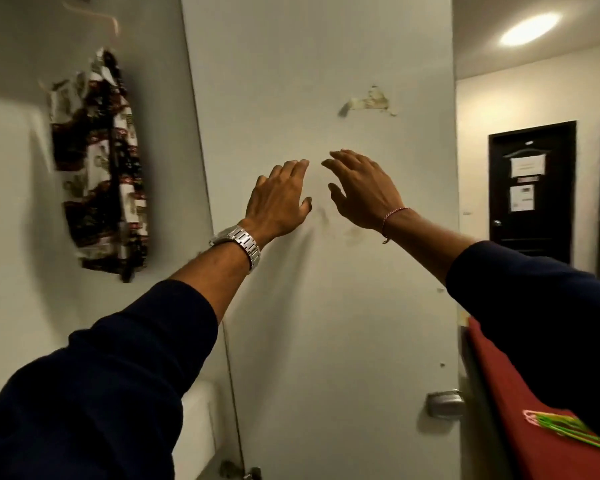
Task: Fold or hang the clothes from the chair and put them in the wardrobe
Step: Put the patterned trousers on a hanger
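1. Far left: patterned black, white and red cloth garment (pixel 99 168) hangs in the open wardrobe interior (pixel 11 202). Long axis vertical, top near a pale hanger hook that is blurred. Holds nothing to either hand; well apart from both.
2. Left hand (pixel 279 199), silver metal wristwatch (pixel 238 242) on the wrist: fingers straight and together, palm flat toward the white panel door (pixel 326 306). Empty. Fingertips look to be on or just off the panel; can't tell contact for sure.
3. Right hand (pixel 361 188), thin red-and-white thread bracelet (pixel 394 216) on the wrist: fingers straight, slightly spread, also empty, palm toward the same panel. Just beside the left hand, tips nearly meeting.
4. Key relation: garment lies left of both hands, behind the plane of the door; left hand is the nearer one. Both palms sit mid-height on the door, above the grey metal handle (pixel 445 403) at lower right.
5. Judgement: hanging step looks done for this garment; hands are set to push the door shut. Risk: door edge catching the garment's side.
6. Right edge: red cloth-covered surface (pixel 520 410) with pink and green plastic hangers (pixel 561 427) lying on it, under the right sleeve. Black door (pixel 534 220) behind.
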`<state>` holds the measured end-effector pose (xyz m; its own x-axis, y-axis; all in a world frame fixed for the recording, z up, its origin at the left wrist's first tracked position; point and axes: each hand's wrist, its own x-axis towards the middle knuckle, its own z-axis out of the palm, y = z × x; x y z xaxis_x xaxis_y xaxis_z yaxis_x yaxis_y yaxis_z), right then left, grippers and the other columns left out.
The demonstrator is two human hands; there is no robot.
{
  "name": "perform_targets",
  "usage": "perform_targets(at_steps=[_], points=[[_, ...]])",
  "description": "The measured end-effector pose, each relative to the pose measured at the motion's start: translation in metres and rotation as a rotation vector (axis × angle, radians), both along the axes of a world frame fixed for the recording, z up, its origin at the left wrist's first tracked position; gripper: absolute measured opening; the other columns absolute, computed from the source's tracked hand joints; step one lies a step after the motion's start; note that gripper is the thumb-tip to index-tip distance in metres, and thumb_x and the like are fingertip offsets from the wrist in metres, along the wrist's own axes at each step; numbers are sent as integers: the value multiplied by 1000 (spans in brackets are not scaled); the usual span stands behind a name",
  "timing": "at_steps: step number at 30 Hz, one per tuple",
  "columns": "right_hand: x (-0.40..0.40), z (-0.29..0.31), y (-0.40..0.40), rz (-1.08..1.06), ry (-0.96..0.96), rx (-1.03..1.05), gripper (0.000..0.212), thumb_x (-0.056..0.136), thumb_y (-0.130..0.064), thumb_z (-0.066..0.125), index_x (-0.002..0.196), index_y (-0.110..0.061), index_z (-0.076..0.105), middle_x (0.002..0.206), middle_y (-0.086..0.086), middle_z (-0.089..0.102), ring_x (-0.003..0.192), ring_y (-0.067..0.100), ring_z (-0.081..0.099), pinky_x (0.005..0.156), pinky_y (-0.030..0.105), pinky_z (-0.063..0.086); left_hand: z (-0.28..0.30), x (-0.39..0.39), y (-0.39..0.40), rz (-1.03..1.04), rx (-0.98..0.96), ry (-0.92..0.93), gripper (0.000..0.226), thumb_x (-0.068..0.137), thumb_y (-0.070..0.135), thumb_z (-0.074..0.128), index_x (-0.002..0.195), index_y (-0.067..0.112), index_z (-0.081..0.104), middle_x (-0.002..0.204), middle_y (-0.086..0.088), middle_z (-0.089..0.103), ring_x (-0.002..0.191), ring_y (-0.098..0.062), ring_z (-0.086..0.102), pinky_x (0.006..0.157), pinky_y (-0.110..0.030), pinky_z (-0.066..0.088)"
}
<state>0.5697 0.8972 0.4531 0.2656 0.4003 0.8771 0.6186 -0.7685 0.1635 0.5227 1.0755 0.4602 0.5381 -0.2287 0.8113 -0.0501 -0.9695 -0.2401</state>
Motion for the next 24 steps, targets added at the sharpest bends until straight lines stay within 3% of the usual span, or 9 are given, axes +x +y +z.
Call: perform_targets(at_steps=[13, 24], points=[[-19, -83, -291, -413, 336, -26, 55, 98, -26, 57, 149, -13, 42, 154, 15, 42, 140, 34, 41, 113, 46, 38, -87, 44, -288, -344, 19, 205, 66, 96, 35, 57, 153, 15, 31, 152, -9, 42, 132, -30, 46, 102, -46, 44], [-29, -168, -491, -572, 616, -98, 55, 97, -28, 60, 147, -12, 45, 147, 11, 48, 131, 33, 50, 102, 47, 48, -179, 69, -496, -486, -4, 460, 70, 93, 40, 60, 152, 16, 31, 153, -7, 41, 132, -32, 46, 97, -53, 47]])
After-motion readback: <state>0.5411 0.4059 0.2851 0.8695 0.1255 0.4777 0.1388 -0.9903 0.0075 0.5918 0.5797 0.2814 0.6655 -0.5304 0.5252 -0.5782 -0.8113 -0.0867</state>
